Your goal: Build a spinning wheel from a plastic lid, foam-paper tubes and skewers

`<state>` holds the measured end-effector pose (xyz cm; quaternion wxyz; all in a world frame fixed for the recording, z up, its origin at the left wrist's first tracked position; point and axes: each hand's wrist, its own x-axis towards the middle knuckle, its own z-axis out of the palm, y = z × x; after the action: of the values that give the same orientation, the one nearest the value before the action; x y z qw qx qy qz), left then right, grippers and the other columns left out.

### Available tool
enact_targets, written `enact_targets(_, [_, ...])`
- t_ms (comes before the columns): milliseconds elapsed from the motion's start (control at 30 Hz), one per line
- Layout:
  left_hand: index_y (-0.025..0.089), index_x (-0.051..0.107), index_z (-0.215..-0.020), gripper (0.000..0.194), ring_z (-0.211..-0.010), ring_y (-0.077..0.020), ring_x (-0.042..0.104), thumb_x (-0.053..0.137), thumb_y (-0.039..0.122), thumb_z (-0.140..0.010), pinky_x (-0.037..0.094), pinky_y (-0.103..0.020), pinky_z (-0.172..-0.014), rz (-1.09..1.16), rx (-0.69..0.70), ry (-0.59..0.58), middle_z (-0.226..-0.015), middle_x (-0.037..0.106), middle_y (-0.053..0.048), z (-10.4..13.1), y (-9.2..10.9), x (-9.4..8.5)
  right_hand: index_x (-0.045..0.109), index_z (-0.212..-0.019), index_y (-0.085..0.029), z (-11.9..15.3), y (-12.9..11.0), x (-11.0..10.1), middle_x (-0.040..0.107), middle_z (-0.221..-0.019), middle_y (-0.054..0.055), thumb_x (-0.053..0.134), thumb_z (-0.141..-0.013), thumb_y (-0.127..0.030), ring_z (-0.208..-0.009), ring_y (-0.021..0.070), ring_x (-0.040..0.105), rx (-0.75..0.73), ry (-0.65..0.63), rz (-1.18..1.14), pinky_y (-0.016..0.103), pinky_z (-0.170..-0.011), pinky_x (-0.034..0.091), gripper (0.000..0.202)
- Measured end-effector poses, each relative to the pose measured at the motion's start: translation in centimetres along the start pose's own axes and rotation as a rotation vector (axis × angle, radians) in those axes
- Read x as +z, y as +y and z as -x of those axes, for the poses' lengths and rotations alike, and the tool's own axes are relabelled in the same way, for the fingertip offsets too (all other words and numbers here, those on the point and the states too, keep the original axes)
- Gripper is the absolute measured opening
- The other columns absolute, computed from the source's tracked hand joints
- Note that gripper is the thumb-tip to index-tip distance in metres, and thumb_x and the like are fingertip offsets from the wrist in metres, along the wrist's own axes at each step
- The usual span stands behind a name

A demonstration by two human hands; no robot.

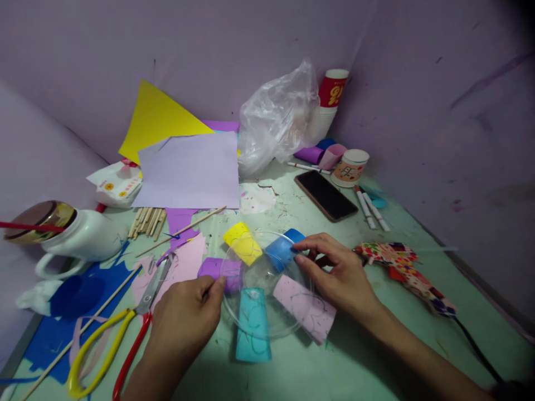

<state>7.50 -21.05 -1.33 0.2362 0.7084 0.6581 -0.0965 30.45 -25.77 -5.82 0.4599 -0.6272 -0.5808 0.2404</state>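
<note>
A round clear plastic lid (270, 281) sits low over the table in front of me. Around its edge are several curved paper pieces: yellow (243, 243), blue (284, 249), purple (219, 274), teal (253, 326) and pink (305, 308). Dark line drawings show on some of them. My left hand (186, 317) is closed, thumb and forefinger pinching the lid's left rim by the purple piece. At the opposite side, my right hand (334, 270) has thumb and forefinger at the rim beside the blue piece. Its other fingers are partly hidden.
Scissors (144, 303) lie left, near a white mug (98, 236) and bamboo sticks (147, 223). Behind are paper sheets (192, 172), a plastic bag (280, 117) and a phone (326, 195). A patterned glue gun (401, 267) with a cord lies right, near markers (370, 209) and a paper cup (350, 169).
</note>
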Motion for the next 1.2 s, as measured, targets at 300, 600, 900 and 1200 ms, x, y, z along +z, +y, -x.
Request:
enact_targets(300, [0.021,0.048,-0.055,0.048,-0.059,-0.0174,0.048,0.027,0.058,-0.078,0.028,-0.028,-0.056,0.098,-0.009,0.004,-0.053,0.047,0.0,-0.2,-0.8,-0.1,0.066,-0.084,-0.02,-0.1,-0.3,-0.1,0.065,-0.086,0.004,0.057,-0.079,-0.02,-0.074,0.0145,0.061,-0.021,0.046,-0.052,0.026,-0.06,0.049,0.01])
enact_targets(600, [0.021,0.039,-0.051,0.051,-0.052,-0.0156,0.043,0.026,0.061,-0.079,0.024,-0.027,-0.052,0.16,0.004,0.071,-0.047,0.042,0.001,0.0,-1.1,0.1,0.066,-0.084,-0.021,0.0,-0.2,-0.3,0.067,-0.089,0.005,0.056,-0.081,-0.024,-0.08,0.0173,0.063,-0.004,0.049,0.005,0.027,-0.06,0.052,0.011])
enact_targets(900, [0.021,0.038,-0.048,0.05,-0.05,-0.0138,0.041,0.032,0.059,-0.08,0.027,-0.026,-0.052,0.248,-0.01,0.319,-0.045,0.04,0.002,-0.1,-2.6,-1.0,0.066,-0.081,-0.023,-0.1,-0.1,-0.9,0.065,-0.088,0.004,0.056,-0.082,-0.03,-0.081,0.0183,0.062,0.053,0.143,-0.001,0.027,-0.062,0.051,0.012])
enact_targets(1200, [0.023,0.062,-0.089,0.026,-0.076,-0.0186,0.059,0.043,0.036,-0.078,0.039,-0.027,-0.067,0.436,-0.104,0.514,-0.079,0.068,-0.001,-1.1,-4.6,-1.9,0.064,-0.084,-0.024,0.4,0.3,-1.7,0.062,-0.085,0.003,0.059,-0.076,-0.044,-0.071,0.018,0.057,0.239,0.348,0.083,0.031,-0.067,0.047,0.022])
